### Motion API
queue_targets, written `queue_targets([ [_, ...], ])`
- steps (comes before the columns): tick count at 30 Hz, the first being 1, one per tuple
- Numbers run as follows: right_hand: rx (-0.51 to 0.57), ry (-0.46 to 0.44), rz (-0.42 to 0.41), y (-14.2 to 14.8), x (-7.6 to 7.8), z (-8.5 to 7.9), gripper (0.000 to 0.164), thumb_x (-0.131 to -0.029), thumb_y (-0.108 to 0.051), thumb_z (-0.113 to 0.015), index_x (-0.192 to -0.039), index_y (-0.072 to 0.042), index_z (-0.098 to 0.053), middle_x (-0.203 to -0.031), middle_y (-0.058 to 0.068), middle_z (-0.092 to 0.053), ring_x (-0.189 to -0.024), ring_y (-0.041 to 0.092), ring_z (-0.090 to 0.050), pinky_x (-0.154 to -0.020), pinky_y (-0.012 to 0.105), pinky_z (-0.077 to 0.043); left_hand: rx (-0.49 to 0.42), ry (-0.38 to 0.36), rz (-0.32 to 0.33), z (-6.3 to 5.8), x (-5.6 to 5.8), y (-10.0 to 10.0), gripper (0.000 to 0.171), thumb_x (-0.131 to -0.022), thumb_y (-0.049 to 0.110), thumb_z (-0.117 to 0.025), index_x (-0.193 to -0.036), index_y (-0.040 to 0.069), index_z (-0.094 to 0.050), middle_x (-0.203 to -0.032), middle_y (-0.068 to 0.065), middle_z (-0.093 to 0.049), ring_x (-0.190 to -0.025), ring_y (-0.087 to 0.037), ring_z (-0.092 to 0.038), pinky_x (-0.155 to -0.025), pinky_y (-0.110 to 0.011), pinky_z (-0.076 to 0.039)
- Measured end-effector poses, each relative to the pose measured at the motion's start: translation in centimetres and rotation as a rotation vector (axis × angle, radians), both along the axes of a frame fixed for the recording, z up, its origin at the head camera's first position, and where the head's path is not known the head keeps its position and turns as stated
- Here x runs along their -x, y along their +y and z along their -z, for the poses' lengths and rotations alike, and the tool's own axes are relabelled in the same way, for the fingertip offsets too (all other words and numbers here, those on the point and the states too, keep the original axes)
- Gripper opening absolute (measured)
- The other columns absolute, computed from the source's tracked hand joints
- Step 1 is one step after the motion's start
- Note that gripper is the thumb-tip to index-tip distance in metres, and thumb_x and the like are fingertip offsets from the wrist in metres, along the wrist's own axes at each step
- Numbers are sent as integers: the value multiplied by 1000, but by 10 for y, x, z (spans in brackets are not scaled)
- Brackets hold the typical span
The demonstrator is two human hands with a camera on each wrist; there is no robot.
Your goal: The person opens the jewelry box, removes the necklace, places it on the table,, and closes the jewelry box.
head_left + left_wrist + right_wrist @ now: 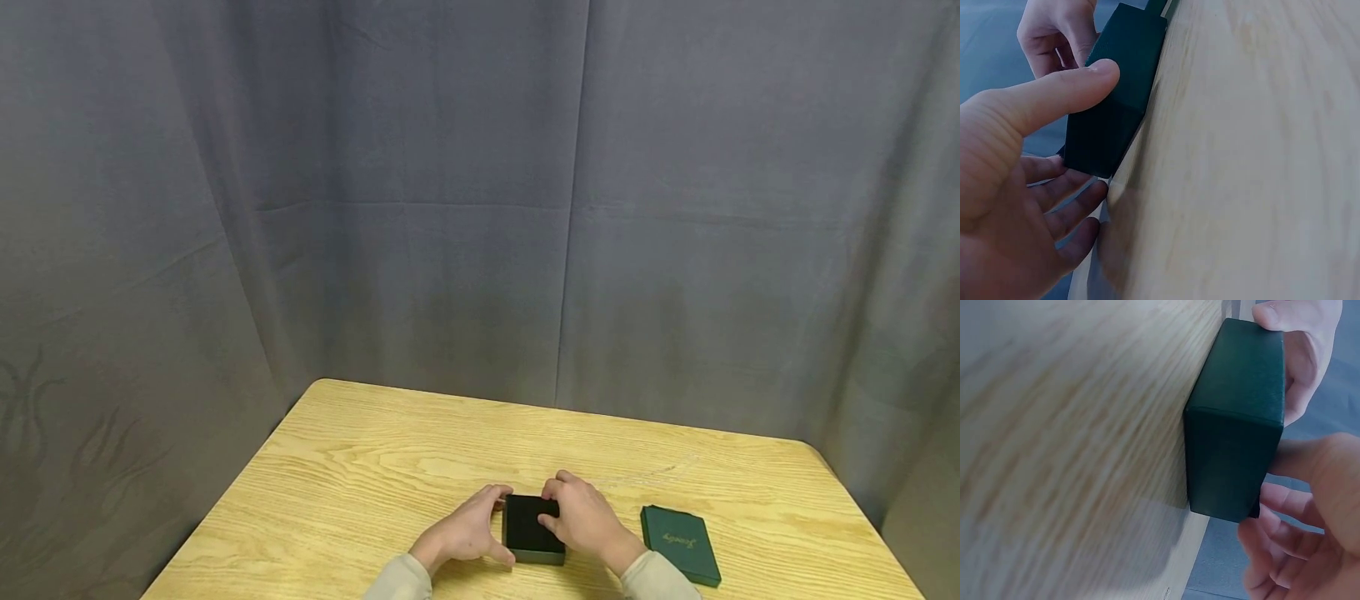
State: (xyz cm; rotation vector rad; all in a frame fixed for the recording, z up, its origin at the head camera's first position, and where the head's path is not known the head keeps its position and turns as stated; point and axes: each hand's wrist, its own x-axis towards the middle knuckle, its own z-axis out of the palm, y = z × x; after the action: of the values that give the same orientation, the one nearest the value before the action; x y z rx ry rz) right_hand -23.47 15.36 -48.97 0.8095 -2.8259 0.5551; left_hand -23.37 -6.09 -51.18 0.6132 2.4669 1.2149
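A small dark green box base (534,557) rests on the wooden table, with a black insert (521,521) across its top. My left hand (471,525) holds the box from the left, its thumb (1100,75) on the near wall and fingers round the far left corner. From the right, my right hand (583,515) pinches the insert near its far right part, thumb over the top. A bit of black insert (1255,507) sticks out past the far corner beside the right fingers. To the right of that hand lies a green lid (681,546) with gold lettering.
A thin, pale, chain-like strand (660,477) lies on the table (375,450) behind the right hand and lid. Grey curtains (450,250) hang behind the table's far edge and along both sides.
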Motion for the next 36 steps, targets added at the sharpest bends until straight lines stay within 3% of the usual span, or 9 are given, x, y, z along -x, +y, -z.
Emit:
queue_targets([
  [13,-20,41,-10,1,-1,4,23,-74,-22,-82,-88,-11,-68,-81,-4,-53,-69,11,-55,-59,29,-49,-7,-22,-3,0,-1,-1,87,-66,18,-87,-139,8,-39,-129,0,-45,-119,-24,-47,-97,-41,-40],
  [20,-61,105,-96,2,-2,4,14,-76,-16,-79,-85,-12,-70,-81,-3,-57,-73,12,-52,-63,27,-49,-11,-32,-2,-3,-2,-1,86,-68,19,-86,-139,8,-39,-129,0,-45,-120,-25,-46,-98,-43,-39],
  [28,-121,128,-167,2,-2,2,12,-79,-15,-77,-89,-12,-73,-89,-2,-63,-77,13,-51,-66,32,-48,-11,-46,-2,-7,-1,0,86,-68,18,-86,-139,8,-39,-128,0,-45,-121,-25,-46,-98,-42,-39],
  [36,-133,98,-226,0,-3,2,13,-80,-11,-75,-93,-10,-74,-94,-1,-64,-84,15,-57,-68,35,-48,-14,-51,15,-6,-1,-2,85,-70,19,-86,-140,8,-38,-129,0,-44,-122,-26,-45,-99,-44,-39],
])
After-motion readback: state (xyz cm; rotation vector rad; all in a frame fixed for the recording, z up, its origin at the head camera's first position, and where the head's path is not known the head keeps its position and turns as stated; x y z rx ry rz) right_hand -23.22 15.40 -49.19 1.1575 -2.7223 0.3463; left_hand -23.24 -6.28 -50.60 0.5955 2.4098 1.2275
